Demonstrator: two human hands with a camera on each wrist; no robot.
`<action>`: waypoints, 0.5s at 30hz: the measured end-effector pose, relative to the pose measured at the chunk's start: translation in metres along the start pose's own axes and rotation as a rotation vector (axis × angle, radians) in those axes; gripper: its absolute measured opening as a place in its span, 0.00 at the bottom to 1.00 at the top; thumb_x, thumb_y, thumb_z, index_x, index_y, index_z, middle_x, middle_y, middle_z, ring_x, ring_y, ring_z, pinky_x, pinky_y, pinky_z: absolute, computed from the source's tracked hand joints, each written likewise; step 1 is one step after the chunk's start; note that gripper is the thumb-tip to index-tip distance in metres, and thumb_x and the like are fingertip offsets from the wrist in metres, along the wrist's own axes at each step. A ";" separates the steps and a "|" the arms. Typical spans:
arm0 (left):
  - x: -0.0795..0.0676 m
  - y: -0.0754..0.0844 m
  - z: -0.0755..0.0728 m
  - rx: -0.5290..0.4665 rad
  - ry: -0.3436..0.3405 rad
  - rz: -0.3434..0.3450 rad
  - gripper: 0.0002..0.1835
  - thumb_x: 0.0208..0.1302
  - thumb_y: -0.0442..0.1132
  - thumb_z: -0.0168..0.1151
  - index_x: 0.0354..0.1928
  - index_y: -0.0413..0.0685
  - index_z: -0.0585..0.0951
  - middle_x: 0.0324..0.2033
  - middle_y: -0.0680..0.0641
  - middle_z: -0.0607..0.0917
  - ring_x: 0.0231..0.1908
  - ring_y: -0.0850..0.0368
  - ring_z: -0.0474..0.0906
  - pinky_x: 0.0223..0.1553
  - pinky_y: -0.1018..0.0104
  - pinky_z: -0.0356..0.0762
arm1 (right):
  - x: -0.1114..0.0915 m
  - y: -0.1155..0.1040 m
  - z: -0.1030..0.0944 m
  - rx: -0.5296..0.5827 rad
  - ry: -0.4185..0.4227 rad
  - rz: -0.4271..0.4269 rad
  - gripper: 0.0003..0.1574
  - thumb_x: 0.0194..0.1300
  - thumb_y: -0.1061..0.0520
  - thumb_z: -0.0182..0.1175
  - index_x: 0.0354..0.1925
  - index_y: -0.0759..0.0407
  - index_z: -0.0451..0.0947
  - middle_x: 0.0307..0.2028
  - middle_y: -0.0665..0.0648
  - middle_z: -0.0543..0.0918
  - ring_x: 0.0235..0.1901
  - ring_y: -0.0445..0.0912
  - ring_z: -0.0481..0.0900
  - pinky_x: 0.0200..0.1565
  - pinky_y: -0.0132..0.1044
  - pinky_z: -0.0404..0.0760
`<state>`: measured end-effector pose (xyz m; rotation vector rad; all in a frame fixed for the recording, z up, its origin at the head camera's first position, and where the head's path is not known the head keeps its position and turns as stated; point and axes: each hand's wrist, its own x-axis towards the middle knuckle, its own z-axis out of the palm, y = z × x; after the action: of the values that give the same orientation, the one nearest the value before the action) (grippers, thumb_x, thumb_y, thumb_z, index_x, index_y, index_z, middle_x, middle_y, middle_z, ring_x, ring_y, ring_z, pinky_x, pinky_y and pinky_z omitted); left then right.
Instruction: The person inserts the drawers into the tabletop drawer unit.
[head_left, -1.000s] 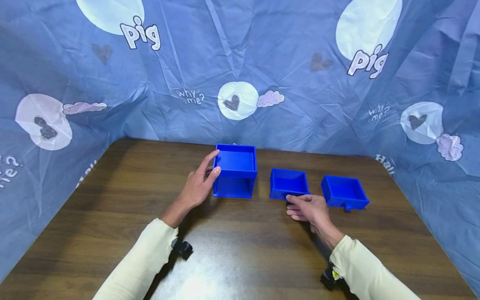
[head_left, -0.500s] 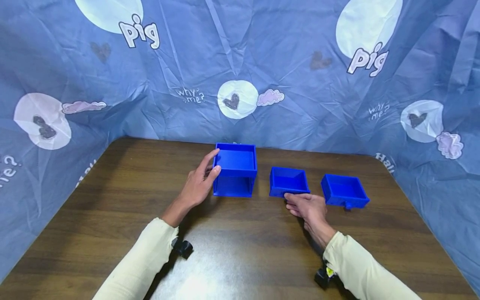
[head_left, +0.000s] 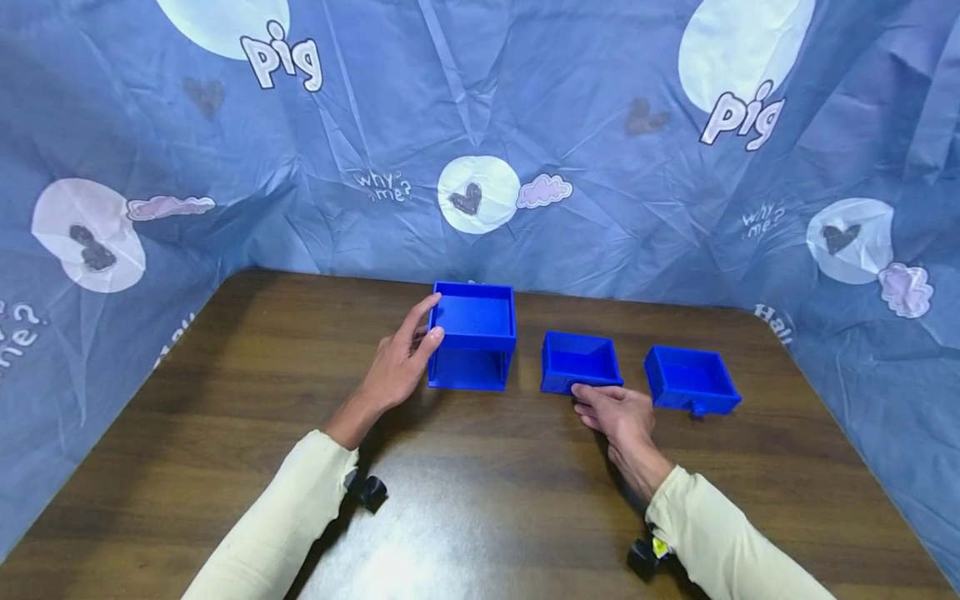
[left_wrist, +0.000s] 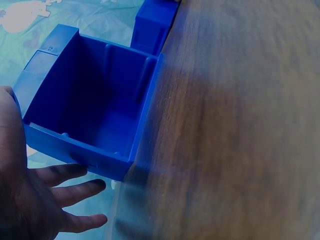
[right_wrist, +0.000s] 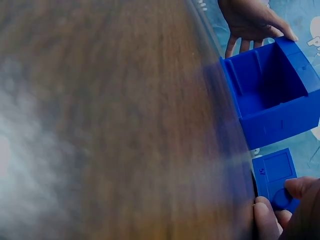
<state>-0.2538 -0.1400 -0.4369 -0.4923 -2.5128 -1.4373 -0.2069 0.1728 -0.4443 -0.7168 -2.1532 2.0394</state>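
A blue cabinet shell (head_left: 474, 321) with an open front and a shallow tray top stands near the table's back edge. My left hand (head_left: 397, 362) touches its left side, thumb at the top front corner; in the left wrist view, the fingers (left_wrist: 82, 192) are spread and fairly straight beside the wall. To the right sits a small blue drawer (head_left: 581, 360). My right hand (head_left: 618, 412) pinches the drawer's round knob (right_wrist: 282, 198) between thumb and fingers, partly hiding its front. The drawer rests on the table, apart from the shell.
A second blue drawer (head_left: 692, 379) lies to the right, its knob facing the person. The brown wooden table (head_left: 480, 492) has rounded back corners. A blue printed cloth (head_left: 600, 233) hangs right behind and beside it. Dark wrist cameras (head_left: 367, 492) sit under both sleeves.
My right hand has shifted slightly left, and its lower fingers have drawn in at the drawer's knob. The left hand and the shell keep their places; the head view has tilted slightly.
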 end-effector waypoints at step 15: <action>0.000 0.000 -0.002 -0.006 -0.020 0.006 0.28 0.77 0.54 0.48 0.76 0.69 0.59 0.61 0.35 0.78 0.59 0.42 0.78 0.54 0.42 0.76 | -0.008 0.007 0.001 0.054 0.019 -0.045 0.10 0.53 0.63 0.75 0.34 0.68 0.87 0.22 0.55 0.87 0.23 0.42 0.87 0.29 0.34 0.84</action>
<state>-0.2541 -0.1419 -0.4362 -0.5175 -2.5206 -1.4455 -0.1987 0.1686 -0.4491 -0.6728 -2.0763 2.0511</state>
